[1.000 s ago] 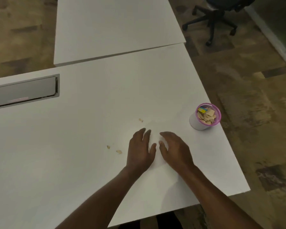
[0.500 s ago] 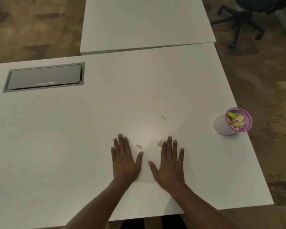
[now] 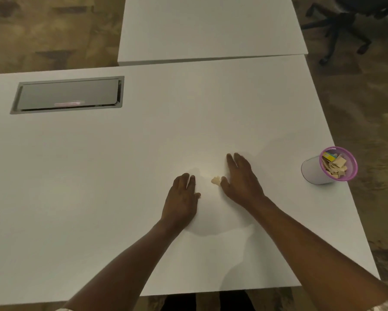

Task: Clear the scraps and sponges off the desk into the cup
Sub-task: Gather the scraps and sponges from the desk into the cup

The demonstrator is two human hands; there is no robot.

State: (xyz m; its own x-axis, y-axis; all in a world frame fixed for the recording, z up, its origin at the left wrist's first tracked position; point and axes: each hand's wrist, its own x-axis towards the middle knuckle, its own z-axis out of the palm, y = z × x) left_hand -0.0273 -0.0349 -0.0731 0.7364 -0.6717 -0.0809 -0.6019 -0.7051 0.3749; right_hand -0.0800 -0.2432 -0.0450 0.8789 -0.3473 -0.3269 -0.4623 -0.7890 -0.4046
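Both of my hands lie palm down on the white desk point(image 3: 99, 187). My left hand point(image 3: 182, 197) has its fingers together and curled a little. My right hand point(image 3: 241, 180) is angled inward, and a small pale tan scrap point(image 3: 215, 180) sits right against its thumb, between the two hands. Neither hand grips anything. A white cup with a purple rim point(image 3: 314, 170) lies tilted near the desk's right edge, its mouth showing tan scraps and a yellow and blue sponge piece point(image 3: 329, 156). Any other scraps are hidden under the hands.
A grey cable hatch point(image 3: 67, 95) is set into the desk at the back left. A second white desk point(image 3: 211, 30) adjoins at the back. A black office chair base point(image 3: 341, 30) stands on the patterned floor to the far right. The desk's front edge is close to my body.
My hands have moved forward and drawn closer around the scraps; the loose bits that lay apart are now gathered into one small clump by my right thumb. The view shifted left.
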